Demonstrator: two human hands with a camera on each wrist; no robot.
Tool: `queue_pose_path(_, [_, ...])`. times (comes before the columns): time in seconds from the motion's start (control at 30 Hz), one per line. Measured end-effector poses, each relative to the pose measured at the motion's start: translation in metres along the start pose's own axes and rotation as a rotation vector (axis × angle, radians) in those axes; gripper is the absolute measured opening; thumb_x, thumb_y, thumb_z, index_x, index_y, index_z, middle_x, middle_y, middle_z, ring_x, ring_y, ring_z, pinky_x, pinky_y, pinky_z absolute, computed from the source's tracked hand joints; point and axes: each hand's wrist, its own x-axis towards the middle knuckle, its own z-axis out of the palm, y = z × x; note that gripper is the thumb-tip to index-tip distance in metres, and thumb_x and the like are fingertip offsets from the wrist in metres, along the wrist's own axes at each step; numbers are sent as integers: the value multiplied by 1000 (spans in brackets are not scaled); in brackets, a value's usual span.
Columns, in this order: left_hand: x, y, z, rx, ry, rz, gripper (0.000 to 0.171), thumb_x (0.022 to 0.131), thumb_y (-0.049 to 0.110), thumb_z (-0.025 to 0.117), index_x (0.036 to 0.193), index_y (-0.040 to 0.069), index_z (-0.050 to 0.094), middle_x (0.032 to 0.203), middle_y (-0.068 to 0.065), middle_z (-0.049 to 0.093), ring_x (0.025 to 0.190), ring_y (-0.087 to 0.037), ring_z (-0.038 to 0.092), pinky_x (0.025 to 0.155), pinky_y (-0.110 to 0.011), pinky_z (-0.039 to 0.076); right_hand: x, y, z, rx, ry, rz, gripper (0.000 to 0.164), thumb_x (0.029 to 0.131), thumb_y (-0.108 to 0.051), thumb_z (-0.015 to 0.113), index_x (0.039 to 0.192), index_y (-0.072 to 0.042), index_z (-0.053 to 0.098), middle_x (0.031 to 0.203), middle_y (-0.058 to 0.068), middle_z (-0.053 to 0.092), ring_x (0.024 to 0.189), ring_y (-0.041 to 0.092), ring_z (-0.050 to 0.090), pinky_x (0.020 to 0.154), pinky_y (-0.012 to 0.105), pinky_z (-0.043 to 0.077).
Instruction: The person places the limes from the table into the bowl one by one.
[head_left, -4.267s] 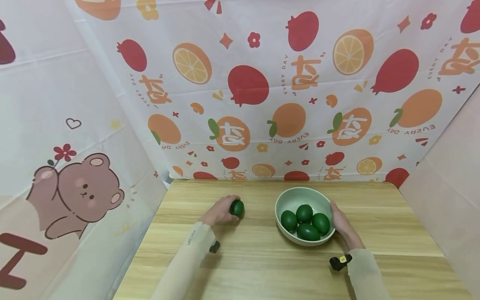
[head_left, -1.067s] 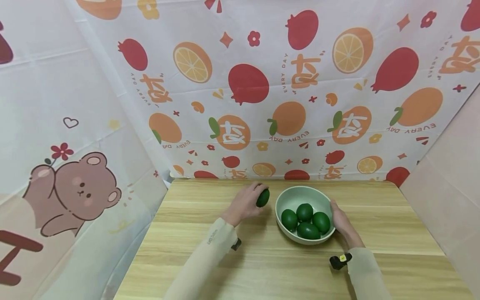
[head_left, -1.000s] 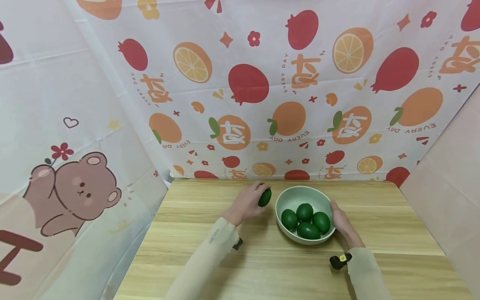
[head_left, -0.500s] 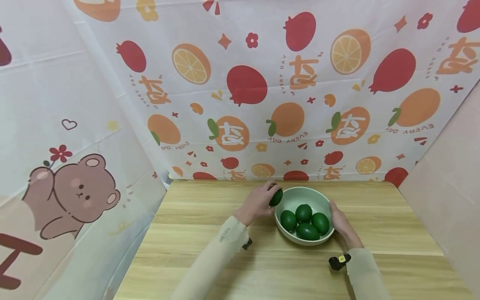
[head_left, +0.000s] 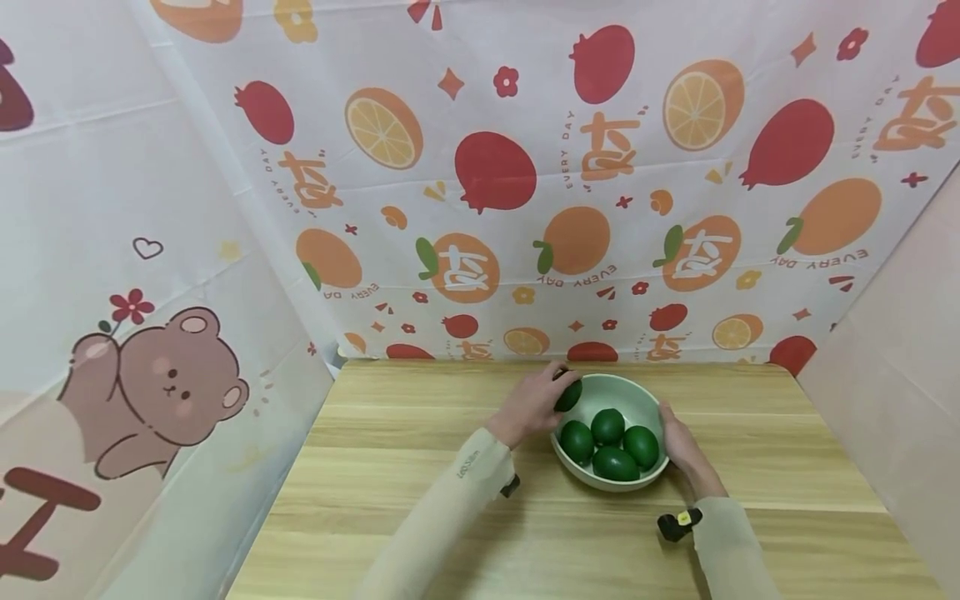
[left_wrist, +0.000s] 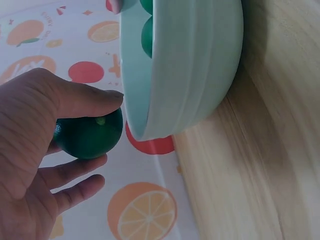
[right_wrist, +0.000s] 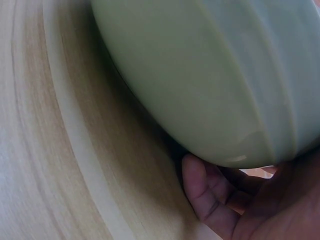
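Observation:
My left hand (head_left: 531, 403) holds a dark green, smooth, egg-shaped avocado (head_left: 571, 395) over the left rim of a pale green bowl (head_left: 609, 484). In the left wrist view, the thumb lies across the top of this avocado (left_wrist: 90, 139), with fingers beneath it, beside the wall of the bowl (left_wrist: 195, 75). Several similar avocados (head_left: 616, 463) lie together in the bowl. On the bowl's right side, my right hand (head_left: 681, 442) grips the wall. The right wrist view shows curled fingers (right_wrist: 195, 175) low against the bowl, close to the tabletop.
The bowl stands on a light wooden table (head_left: 420, 500). A fruit-printed cloth (head_left: 495, 275) hangs along the table's back edge. To the left is another cloth with a bear print (head_left: 172, 383), and a pale wall (head_left: 900, 358) rises on the right.
My left hand has carried the avocado rightward from the table's left part, past the gap beside the bowl, to over its rim. The right hand and the bowl have stayed in place.

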Motion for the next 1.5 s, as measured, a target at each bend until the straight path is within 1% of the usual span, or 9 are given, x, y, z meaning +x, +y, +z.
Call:
queue_pose_path(0.2, [6,4,8,-11,-28,-6,73,81,17,83,146,20,50,143,-8,52,113,-24,64,101,-39,55,0,-1,-1,-25,7,-5,97,98,-70,-3,161,2,12,168,28,2,156,47,2,128,57,3])
queue_pose_path(0.33, [9,8,10,-12,-49,-15,74,82,17,81,148,21,48,143,-7,52,112,-23,63,101,-38,55,-1,-2,-1,-16,6,-1,97,98,-71,-3,161,1,12,168,28,2,156,47,3,128,57,3])
queue_pose_path(0.47, [13,11,12,-8,-65,-7,73,82,16,80,148,20,48,143,-7,53,111,-23,63,99,-38,55,-1,-1,0,-8,13,6,98,98,-71,-2,160,2,13,168,28,3,156,47,3,128,56,3])
queue_pose_path(0.7, [19,14,17,18,-119,-22,73,84,16,78,149,19,46,147,-7,51,122,-25,60,109,-41,49,-2,-2,1,1,16,-3,97,98,-71,-2,161,1,13,168,28,2,157,47,3,128,57,3])
queue_pose_path(0.8, [21,15,20,37,-126,-21,72,85,18,78,149,19,45,146,-7,52,126,-26,58,111,-43,47,-2,-3,1,11,4,-8,93,99,-69,-2,161,0,10,169,25,0,157,45,1,128,57,2])
queue_pose_path(0.93, [22,16,24,68,-131,-27,70,87,21,77,149,22,44,145,-5,53,129,-27,55,111,-45,47,-2,-3,1,11,1,-14,90,101,-66,-2,161,0,10,169,25,1,157,44,1,128,56,3])
queue_pose_path(1.03, [23,17,24,70,-156,-42,70,88,24,77,149,24,44,148,-5,52,133,-28,52,113,-46,45,-2,-4,1,8,10,-16,90,101,-65,-2,161,2,11,168,27,3,157,45,3,128,56,4])
queue_pose_path(1.2, [25,20,25,53,-199,-66,71,89,25,77,151,24,43,153,-5,49,139,-29,48,116,-48,42,-2,-4,1,8,21,-13,91,101,-65,-2,160,2,13,168,28,4,157,46,4,128,56,4])
queue_pose_path(1.5, [31,21,25,13,-292,-95,66,93,25,71,152,27,42,156,-2,45,143,-28,41,119,-51,37,-2,-4,1,1,19,-13,91,101,-66,-2,161,2,13,168,28,4,157,46,4,128,56,4])
